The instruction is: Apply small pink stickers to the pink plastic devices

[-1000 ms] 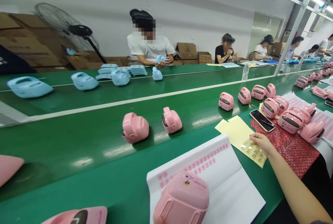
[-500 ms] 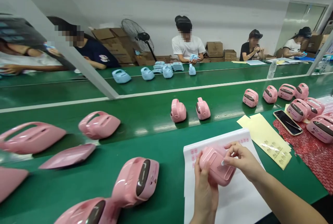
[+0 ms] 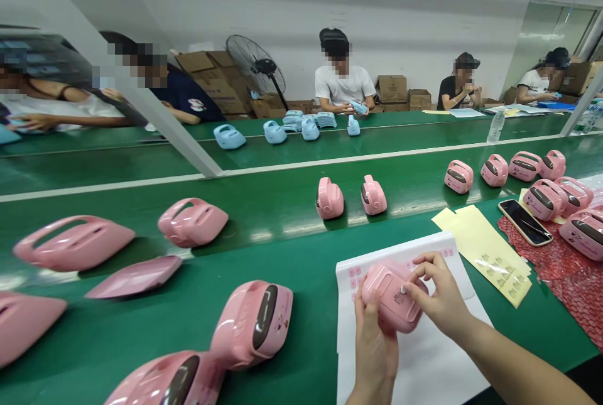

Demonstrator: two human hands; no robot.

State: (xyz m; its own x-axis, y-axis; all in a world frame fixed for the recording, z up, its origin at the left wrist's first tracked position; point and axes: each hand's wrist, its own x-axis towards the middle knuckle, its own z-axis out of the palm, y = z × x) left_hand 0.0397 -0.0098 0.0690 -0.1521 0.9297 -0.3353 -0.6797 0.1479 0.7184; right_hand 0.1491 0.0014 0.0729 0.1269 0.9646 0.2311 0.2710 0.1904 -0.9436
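My left hand [image 3: 374, 342] is wrapped round a pink plastic housing [image 3: 387, 297], held tilted with a flat face up over a white sheet [image 3: 424, 361]. Small dark print [image 3: 399, 298] shows on that face. My right hand [image 3: 436, 292] has thumb and forefinger pinched together at the face, right beside the print. A small white spot shows at the thumb tip; whether it is a nail or a scrap in the pinch I cannot tell. Small pink stickers [image 3: 354, 272] line the sheet's upper part.
Pink handled housings [image 3: 254, 323] stand at the left, more [image 3: 459, 177] at the right. Yellow sticker sheets [image 3: 490, 260], a phone [image 3: 525, 221] and red bubble wrap [image 3: 560, 273] lie to the right. Across the green belt [image 3: 264, 204], co-workers sit by blue housings [image 3: 229, 136].
The view has shifted slightly to the left. The print on the housing's face now shows more clearly beside the right fingertips. Both hands keep nearly the same place over the sheet.
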